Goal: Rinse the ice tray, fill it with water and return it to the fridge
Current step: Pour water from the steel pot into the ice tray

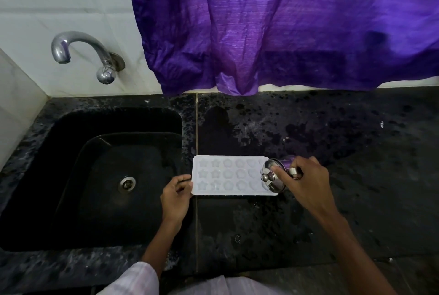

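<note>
A white ice tray (228, 174) with star and flower moulds lies flat on the black stone counter (344, 152), just right of the sink. My left hand (177, 196) pinches the tray's left edge. My right hand (306, 181) grips a small steel jug with a lid (273, 177), tipped on its side over the tray's right end, a finger pressing on the lid. Whether water flows from it I cannot tell.
A black sink (71, 176) with a steel drain (127, 183) lies to the left. A chrome tap (80, 52) sticks out of the white tiled wall above it. A purple curtain (285, 28) hangs down to the counter's back edge. The counter looks wet.
</note>
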`<state>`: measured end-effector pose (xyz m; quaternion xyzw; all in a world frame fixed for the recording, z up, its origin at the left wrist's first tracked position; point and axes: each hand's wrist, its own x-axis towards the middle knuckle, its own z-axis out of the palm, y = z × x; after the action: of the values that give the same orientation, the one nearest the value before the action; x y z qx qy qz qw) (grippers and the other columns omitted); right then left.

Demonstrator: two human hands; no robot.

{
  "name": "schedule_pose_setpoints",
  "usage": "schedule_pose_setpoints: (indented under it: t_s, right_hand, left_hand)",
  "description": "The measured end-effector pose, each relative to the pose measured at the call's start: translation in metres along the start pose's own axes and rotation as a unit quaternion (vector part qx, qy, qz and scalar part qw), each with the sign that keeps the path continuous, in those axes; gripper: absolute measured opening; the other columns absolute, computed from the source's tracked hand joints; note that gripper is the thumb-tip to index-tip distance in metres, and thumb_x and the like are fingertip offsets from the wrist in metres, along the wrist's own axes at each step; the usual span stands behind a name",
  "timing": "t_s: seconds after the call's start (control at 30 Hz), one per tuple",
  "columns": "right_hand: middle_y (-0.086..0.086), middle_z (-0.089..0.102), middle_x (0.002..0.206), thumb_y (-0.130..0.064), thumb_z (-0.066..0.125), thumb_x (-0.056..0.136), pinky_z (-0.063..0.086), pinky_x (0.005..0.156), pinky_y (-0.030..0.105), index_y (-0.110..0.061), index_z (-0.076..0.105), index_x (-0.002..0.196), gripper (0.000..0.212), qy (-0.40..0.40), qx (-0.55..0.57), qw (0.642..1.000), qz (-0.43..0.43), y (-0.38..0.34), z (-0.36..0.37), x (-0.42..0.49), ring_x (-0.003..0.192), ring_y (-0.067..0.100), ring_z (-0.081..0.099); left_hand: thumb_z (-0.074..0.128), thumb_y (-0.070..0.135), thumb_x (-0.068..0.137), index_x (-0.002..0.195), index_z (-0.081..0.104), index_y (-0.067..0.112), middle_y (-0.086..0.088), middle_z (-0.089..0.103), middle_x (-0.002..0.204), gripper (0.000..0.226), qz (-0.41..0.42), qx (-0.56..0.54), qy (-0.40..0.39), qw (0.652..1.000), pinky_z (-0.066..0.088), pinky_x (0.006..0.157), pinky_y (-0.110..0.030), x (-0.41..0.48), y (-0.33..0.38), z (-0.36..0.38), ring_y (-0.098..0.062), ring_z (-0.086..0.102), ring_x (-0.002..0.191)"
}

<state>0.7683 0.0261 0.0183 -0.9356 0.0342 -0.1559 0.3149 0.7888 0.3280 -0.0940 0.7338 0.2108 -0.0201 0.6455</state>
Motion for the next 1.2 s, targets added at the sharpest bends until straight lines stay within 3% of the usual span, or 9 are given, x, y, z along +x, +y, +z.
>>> schedule_pose_setpoints:
  t_s: [0.7, 0.87, 1.2]
  right_hand:
    - [-0.008, 0.040, 0.050, -0.032, 0.083, 0.075, 0.033, 0.047, 0.027, -0.013, 0.043, 0.057, 0.048, 0.019, -0.029, 0.999, 0.001, 0.014, -0.008, -0.003, 0.060, 0.015, 0.038]
    - [-0.007, 0.040, 0.050, -0.031, 0.083, 0.075, 0.027, 0.050, 0.023, -0.014, 0.042, 0.056, 0.048, 0.022, -0.031, 0.999, 0.020, 0.020, -0.014, -0.006, 0.060, 0.013, 0.038]
    - [-0.004, 0.042, 0.050, -0.031, 0.083, 0.076, 0.032, 0.048, 0.027, -0.010, 0.044, 0.056, 0.048, 0.034, -0.027, 0.999, 0.022, 0.023, -0.018, -0.007, 0.060, 0.017, 0.039]
  left_hand:
    - [0.068, 0.009, 0.094, 0.098, 0.069, 0.029, 0.000, 0.077, 0.099, 0.020, -0.004, -0.011, -0.007, 1.000, 0.059, 0.090, -0.049, -0.002, 0.001, -0.001, -0.020, 0.074, 0.096]
    - [0.069, 0.009, 0.093, 0.099, 0.070, 0.027, 0.000, 0.078, 0.099, 0.019, -0.011, -0.020, -0.009, 1.000, 0.059, 0.091, -0.049, -0.002, -0.001, -0.002, -0.020, 0.074, 0.097]
    - [0.069, 0.008, 0.093, 0.104, 0.070, 0.018, -0.003, 0.077, 0.099, 0.015, -0.012, -0.027, -0.012, 0.999, 0.059, 0.090, -0.046, -0.001, -0.002, -0.001, -0.021, 0.074, 0.096]
